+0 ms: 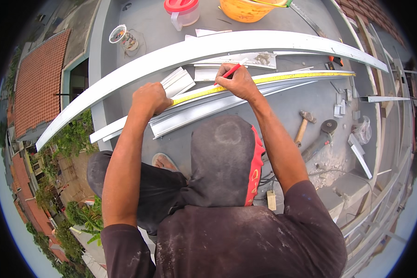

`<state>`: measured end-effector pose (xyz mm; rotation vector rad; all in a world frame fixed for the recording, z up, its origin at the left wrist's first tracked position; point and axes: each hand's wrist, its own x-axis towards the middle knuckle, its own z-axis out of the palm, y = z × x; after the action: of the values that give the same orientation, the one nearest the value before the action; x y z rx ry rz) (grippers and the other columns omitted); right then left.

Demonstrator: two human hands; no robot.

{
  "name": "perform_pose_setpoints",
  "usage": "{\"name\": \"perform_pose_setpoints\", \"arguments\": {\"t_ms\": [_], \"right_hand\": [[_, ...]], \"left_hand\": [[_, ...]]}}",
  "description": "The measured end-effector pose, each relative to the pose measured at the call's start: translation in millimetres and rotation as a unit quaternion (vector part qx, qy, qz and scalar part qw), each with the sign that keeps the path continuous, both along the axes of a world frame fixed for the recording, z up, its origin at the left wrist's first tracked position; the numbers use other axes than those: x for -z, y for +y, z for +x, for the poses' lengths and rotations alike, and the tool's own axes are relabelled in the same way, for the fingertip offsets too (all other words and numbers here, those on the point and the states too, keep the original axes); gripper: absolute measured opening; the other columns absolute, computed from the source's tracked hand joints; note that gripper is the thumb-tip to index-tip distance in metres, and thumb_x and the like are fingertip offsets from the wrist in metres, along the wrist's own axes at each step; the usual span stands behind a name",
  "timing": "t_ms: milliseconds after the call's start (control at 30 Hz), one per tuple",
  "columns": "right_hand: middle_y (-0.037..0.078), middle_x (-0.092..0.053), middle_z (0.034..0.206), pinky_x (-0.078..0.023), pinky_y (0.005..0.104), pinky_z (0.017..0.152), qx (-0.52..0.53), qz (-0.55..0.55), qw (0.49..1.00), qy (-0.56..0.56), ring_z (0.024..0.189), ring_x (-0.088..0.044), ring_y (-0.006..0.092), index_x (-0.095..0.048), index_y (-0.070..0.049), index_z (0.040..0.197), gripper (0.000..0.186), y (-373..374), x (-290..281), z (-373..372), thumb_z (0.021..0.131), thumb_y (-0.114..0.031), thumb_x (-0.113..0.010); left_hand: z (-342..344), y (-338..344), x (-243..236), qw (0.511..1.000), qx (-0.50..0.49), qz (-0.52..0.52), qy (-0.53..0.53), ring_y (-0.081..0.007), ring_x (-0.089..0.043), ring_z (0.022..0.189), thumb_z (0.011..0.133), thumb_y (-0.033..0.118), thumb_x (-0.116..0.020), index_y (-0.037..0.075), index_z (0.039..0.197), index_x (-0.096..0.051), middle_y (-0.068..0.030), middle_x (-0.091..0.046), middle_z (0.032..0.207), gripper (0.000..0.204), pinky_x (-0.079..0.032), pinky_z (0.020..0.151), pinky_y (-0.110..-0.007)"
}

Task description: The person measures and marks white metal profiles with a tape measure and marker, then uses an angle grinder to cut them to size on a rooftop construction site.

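A long white metal channel (111,128) lies across in front of me, with a yellow tape measure (278,77) stretched along it to its right end. My left hand (151,96) is closed on the tape and channel at the tape's left part. In my right hand (236,85) is a red pencil (230,69), its point down at the tape, fingers pinched round it. More silver channels (185,116) lie beneath, and short white offcuts (176,82) sit just behind my left hand. A longer white strip (306,41) runs across beyond both hands.
A hammer (303,125), angle grinder (322,134) and cable lie right on a grey rooftop slab (171,139). Behind are a red-lidded jug (183,16), orange basin (245,10) and cup (118,33). The slab's edge (98,111) drops off left toward roofs and trees; metal framing runs right.
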<state>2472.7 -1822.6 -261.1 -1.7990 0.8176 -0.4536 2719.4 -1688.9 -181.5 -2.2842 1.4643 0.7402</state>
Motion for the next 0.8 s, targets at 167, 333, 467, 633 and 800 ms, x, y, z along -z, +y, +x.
{"name": "perform_pose_setpoints", "arguments": {"t_ms": [167, 333, 467, 633, 800], "right_hand": [[0.01, -0.071, 0.074, -0.053, 0.0363, 0.072, 0.014, -0.004, 1.0, 0.014, 0.072, -0.066, 0.0213, -0.073, -0.001, 0.082, 0.025, 2.4, 5.7, 2.7, 0.08, -0.026, -0.071], [0.011, -0.07, 0.073, -0.054, 0.0379, 0.072, 0.011, -0.01, 0.998, 0.057, 0.071, -0.067, 0.0251, -0.074, -0.003, 0.083, 0.026, 3.0, 5.8, 3.4, 0.079, -0.029, -0.071], [0.012, -0.069, 0.071, -0.054, 0.0394, 0.072, 0.009, -0.023, 0.997, 0.07, 0.069, -0.068, 0.027, -0.074, -0.005, 0.083, 0.025, 3.3, 9.3, 4.0, 0.078, -0.029, -0.07], [0.013, -0.068, 0.068, -0.054, 0.0402, 0.07, 0.012, -0.032, 0.998, 0.058, 0.067, -0.067, 0.028, -0.074, -0.004, 0.082, 0.025, 4.8, 8.8, 5.3, 0.078, -0.028, -0.07], [0.013, -0.068, 0.068, -0.053, 0.0405, 0.069, 0.006, -0.039, 0.997, 0.066, 0.066, -0.067, 0.0287, -0.074, -0.004, 0.082, 0.024, 4.8, 9.3, 6.1, 0.078, -0.028, -0.07]], "left_hand": [[2.7, -0.7, 4.4, 1.0, -0.005, 0.008, 0.0, -0.0383, -0.073, 0.097, 0.083, 0.041, -0.079, 0.006, 0.098, -0.083, -0.0198, -0.078, 0.101, 0.039, -0.058, 0.086, -0.048], [0.5, -1.0, 1.0, 1.0, -0.005, 0.011, 0.002, -0.0386, -0.073, 0.097, 0.083, 0.041, -0.079, 0.005, 0.098, -0.083, -0.0204, -0.078, 0.101, 0.039, -0.058, 0.086, -0.047], [0.1, 0.6, 1.6, 1.0, -0.001, -0.004, 0.002, -0.0387, -0.073, 0.097, 0.083, 0.041, -0.079, 0.005, 0.097, -0.082, -0.0208, -0.077, 0.101, 0.038, -0.058, 0.086, -0.048], [-0.5, 0.7, 0.2, 1.0, -0.003, -0.002, 0.003, -0.0389, -0.073, 0.097, 0.083, 0.04, -0.078, 0.004, 0.096, -0.082, -0.021, -0.077, 0.1, 0.038, -0.058, 0.086, -0.048], [0.8, 1.8, 1.7, 1.0, -0.002, -0.007, 0.001, -0.0393, -0.074, 0.096, 0.083, 0.039, -0.078, 0.003, 0.095, -0.082, -0.0216, -0.077, 0.1, 0.038, -0.058, 0.086, -0.048]]}}
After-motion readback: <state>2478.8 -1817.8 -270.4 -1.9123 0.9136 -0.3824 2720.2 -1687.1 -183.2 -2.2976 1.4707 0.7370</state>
